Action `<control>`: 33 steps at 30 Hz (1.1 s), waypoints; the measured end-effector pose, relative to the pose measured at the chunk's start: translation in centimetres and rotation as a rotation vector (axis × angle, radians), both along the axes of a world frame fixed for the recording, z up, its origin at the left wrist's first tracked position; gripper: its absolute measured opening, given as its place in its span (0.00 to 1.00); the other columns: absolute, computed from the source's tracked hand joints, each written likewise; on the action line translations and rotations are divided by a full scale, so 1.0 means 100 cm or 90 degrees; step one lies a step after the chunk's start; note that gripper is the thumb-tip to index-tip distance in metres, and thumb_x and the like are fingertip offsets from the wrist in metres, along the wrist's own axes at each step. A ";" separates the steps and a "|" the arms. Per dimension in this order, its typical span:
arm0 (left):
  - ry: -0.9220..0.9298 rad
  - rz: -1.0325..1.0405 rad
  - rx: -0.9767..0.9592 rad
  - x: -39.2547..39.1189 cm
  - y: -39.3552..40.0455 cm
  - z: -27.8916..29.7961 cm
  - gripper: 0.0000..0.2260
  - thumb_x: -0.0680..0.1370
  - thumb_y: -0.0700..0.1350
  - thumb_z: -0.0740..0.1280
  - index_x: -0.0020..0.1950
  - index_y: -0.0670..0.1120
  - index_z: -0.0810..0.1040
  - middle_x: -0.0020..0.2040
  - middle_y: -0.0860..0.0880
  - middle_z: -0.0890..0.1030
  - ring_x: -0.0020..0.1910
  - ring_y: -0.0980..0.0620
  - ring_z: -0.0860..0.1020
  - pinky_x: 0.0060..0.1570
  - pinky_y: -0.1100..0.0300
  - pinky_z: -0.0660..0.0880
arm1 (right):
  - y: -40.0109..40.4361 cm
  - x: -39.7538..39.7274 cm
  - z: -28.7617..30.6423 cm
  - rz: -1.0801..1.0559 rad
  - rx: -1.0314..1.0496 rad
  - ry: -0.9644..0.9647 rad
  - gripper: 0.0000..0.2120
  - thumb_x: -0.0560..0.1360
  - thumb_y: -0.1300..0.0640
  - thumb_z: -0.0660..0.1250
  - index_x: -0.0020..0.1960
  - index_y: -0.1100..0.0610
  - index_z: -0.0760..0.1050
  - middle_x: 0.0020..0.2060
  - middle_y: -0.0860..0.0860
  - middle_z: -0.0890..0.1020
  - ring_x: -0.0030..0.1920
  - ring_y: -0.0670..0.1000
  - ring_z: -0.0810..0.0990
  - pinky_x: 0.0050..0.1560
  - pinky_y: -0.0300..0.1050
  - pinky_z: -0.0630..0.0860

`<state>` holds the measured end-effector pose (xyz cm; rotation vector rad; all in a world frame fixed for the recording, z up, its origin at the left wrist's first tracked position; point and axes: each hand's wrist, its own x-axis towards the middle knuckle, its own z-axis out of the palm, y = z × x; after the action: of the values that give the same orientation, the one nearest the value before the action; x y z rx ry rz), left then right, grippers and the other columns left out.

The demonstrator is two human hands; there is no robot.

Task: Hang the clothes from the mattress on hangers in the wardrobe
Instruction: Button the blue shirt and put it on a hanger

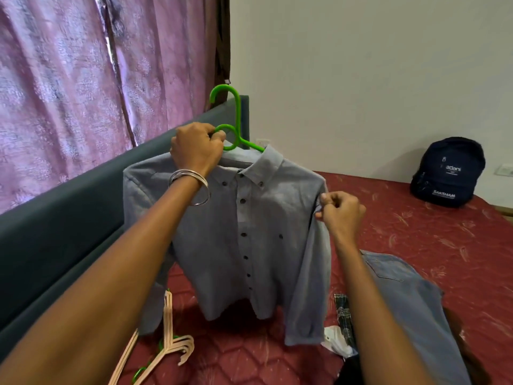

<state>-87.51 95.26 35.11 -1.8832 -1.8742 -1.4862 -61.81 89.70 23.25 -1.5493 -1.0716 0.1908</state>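
Note:
A light blue button-up shirt (244, 234) hangs on a green plastic hanger (233, 118), held up above the red mattress (416, 234). My left hand (197, 147) grips the hanger at its neck loop, bangles on the wrist. My right hand (340, 211) pinches the shirt's fabric at its right shoulder seam. The shirt's sleeves hang down and its hem nearly reaches the mattress. The wardrobe is out of view.
A pile of beige and green hangers (166, 345) lies on the mattress at lower left. Blue jeans (410, 301) and a checked garment (342, 315) lie at lower right. A dark backpack (448, 172) leans against the far wall. The grey headboard (83, 204) and pink curtains (69, 79) line the left.

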 end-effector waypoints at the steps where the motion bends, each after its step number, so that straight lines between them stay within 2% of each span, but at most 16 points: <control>1: 0.010 -0.009 0.001 0.002 0.000 0.000 0.12 0.74 0.52 0.66 0.44 0.45 0.84 0.42 0.40 0.82 0.46 0.37 0.77 0.44 0.51 0.74 | -0.001 -0.002 -0.005 0.022 -0.034 -0.051 0.10 0.74 0.56 0.67 0.35 0.57 0.78 0.27 0.51 0.81 0.30 0.51 0.82 0.40 0.47 0.80; 3: 0.010 -0.047 0.008 0.005 -0.002 -0.003 0.11 0.73 0.53 0.68 0.44 0.46 0.84 0.40 0.43 0.83 0.44 0.40 0.79 0.44 0.51 0.75 | -0.001 -0.001 -0.007 0.031 -0.154 -0.173 0.10 0.76 0.55 0.66 0.39 0.59 0.78 0.35 0.56 0.83 0.39 0.59 0.82 0.39 0.46 0.75; 5: -0.014 -0.107 -0.003 0.008 -0.004 -0.006 0.09 0.72 0.53 0.69 0.45 0.50 0.85 0.39 0.48 0.84 0.43 0.46 0.80 0.47 0.51 0.77 | -0.001 0.005 0.000 -0.036 -0.311 -0.302 0.08 0.78 0.56 0.65 0.45 0.61 0.75 0.45 0.59 0.81 0.47 0.63 0.80 0.42 0.49 0.74; 6: -0.024 -0.129 -0.010 0.009 -0.005 -0.008 0.09 0.72 0.53 0.70 0.46 0.51 0.85 0.39 0.49 0.84 0.43 0.48 0.80 0.48 0.51 0.77 | -0.002 0.009 0.006 -0.080 -0.332 -0.343 0.06 0.78 0.59 0.65 0.45 0.61 0.74 0.46 0.59 0.80 0.48 0.63 0.79 0.45 0.52 0.76; 7: -0.029 -0.142 -0.016 0.010 -0.006 -0.008 0.09 0.72 0.53 0.70 0.47 0.51 0.85 0.40 0.49 0.84 0.43 0.49 0.80 0.49 0.51 0.77 | -0.002 0.013 0.012 -0.118 -0.294 -0.363 0.05 0.78 0.61 0.65 0.44 0.61 0.73 0.47 0.59 0.80 0.49 0.62 0.78 0.47 0.54 0.77; 9: -0.034 -0.144 -0.022 0.010 -0.006 -0.007 0.09 0.72 0.54 0.71 0.46 0.52 0.85 0.38 0.50 0.84 0.43 0.49 0.80 0.49 0.52 0.77 | -0.002 0.014 0.029 -0.122 -0.112 -0.363 0.04 0.77 0.62 0.65 0.45 0.62 0.75 0.46 0.58 0.80 0.49 0.59 0.77 0.48 0.53 0.75; 11: -0.035 -0.147 -0.031 0.011 -0.004 -0.004 0.09 0.70 0.55 0.71 0.45 0.53 0.85 0.35 0.52 0.82 0.42 0.49 0.80 0.48 0.52 0.77 | 0.004 0.003 0.048 0.018 0.009 -0.317 0.10 0.76 0.54 0.68 0.42 0.61 0.78 0.40 0.54 0.81 0.42 0.56 0.78 0.42 0.46 0.71; 13: -0.032 -0.160 -0.032 0.015 -0.005 -0.002 0.09 0.70 0.56 0.71 0.45 0.53 0.85 0.34 0.53 0.82 0.41 0.50 0.80 0.47 0.52 0.77 | 0.009 -0.018 0.059 0.145 -0.008 -0.240 0.24 0.71 0.40 0.68 0.33 0.61 0.77 0.29 0.54 0.81 0.32 0.56 0.79 0.37 0.49 0.75; 15: -0.032 -0.182 -0.029 0.018 -0.006 0.001 0.10 0.69 0.57 0.72 0.45 0.54 0.85 0.37 0.53 0.84 0.41 0.53 0.81 0.47 0.54 0.78 | 0.018 -0.037 0.057 0.146 -0.074 -0.219 0.33 0.66 0.29 0.65 0.29 0.61 0.75 0.24 0.55 0.77 0.30 0.57 0.79 0.38 0.53 0.78; 17: -0.049 -0.219 -0.036 0.018 -0.006 0.004 0.10 0.69 0.56 0.73 0.45 0.53 0.85 0.39 0.53 0.85 0.42 0.55 0.81 0.47 0.56 0.78 | 0.023 -0.049 0.055 0.086 -0.103 -0.214 0.38 0.62 0.23 0.62 0.30 0.61 0.76 0.26 0.55 0.78 0.33 0.57 0.80 0.37 0.53 0.78; 19: -0.072 -0.264 -0.054 0.017 -0.007 0.007 0.09 0.69 0.54 0.74 0.45 0.51 0.86 0.40 0.52 0.85 0.43 0.55 0.81 0.48 0.57 0.78 | 0.030 -0.054 0.059 0.055 -0.093 -0.148 0.39 0.59 0.21 0.61 0.32 0.60 0.77 0.30 0.57 0.81 0.34 0.59 0.81 0.36 0.54 0.79; 23: -0.085 -0.339 -0.093 0.013 -0.009 0.010 0.07 0.70 0.50 0.75 0.44 0.49 0.85 0.41 0.49 0.84 0.43 0.55 0.80 0.48 0.59 0.76 | 0.037 -0.059 0.072 0.046 -0.073 -0.051 0.32 0.63 0.27 0.59 0.28 0.58 0.73 0.30 0.57 0.81 0.34 0.61 0.82 0.37 0.53 0.81; 26: -0.154 -0.347 -0.102 0.016 -0.009 0.004 0.07 0.69 0.49 0.75 0.43 0.47 0.86 0.40 0.48 0.85 0.42 0.52 0.81 0.48 0.57 0.78 | 0.030 -0.066 0.078 0.048 -0.043 -0.155 0.21 0.72 0.45 0.62 0.34 0.62 0.77 0.34 0.62 0.81 0.38 0.63 0.80 0.39 0.48 0.76; 28: -0.182 -0.295 -0.072 0.022 -0.008 -0.003 0.08 0.69 0.48 0.76 0.43 0.46 0.86 0.42 0.49 0.85 0.44 0.52 0.82 0.52 0.55 0.78 | 0.029 -0.069 0.078 0.042 0.002 -0.258 0.16 0.76 0.55 0.61 0.39 0.67 0.78 0.36 0.66 0.81 0.40 0.65 0.79 0.38 0.50 0.70; 30: -0.197 -0.240 -0.031 0.026 -0.006 -0.008 0.07 0.68 0.47 0.76 0.43 0.46 0.86 0.44 0.51 0.85 0.45 0.55 0.81 0.53 0.55 0.77 | 0.022 -0.072 0.074 0.030 0.089 -0.321 0.15 0.75 0.58 0.61 0.37 0.68 0.77 0.34 0.67 0.80 0.36 0.66 0.78 0.34 0.52 0.70; 33: -0.224 -0.214 -0.003 0.030 -0.004 -0.010 0.07 0.68 0.46 0.77 0.42 0.45 0.86 0.45 0.52 0.84 0.45 0.56 0.81 0.53 0.54 0.78 | 0.019 -0.076 0.050 0.013 0.169 -0.352 0.12 0.71 0.60 0.64 0.31 0.65 0.74 0.25 0.63 0.77 0.24 0.63 0.75 0.25 0.47 0.67</control>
<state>-84.52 94.89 34.08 -2.1380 -1.7437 -2.0341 -69.38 91.62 28.30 -1.3781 -1.4740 -0.3766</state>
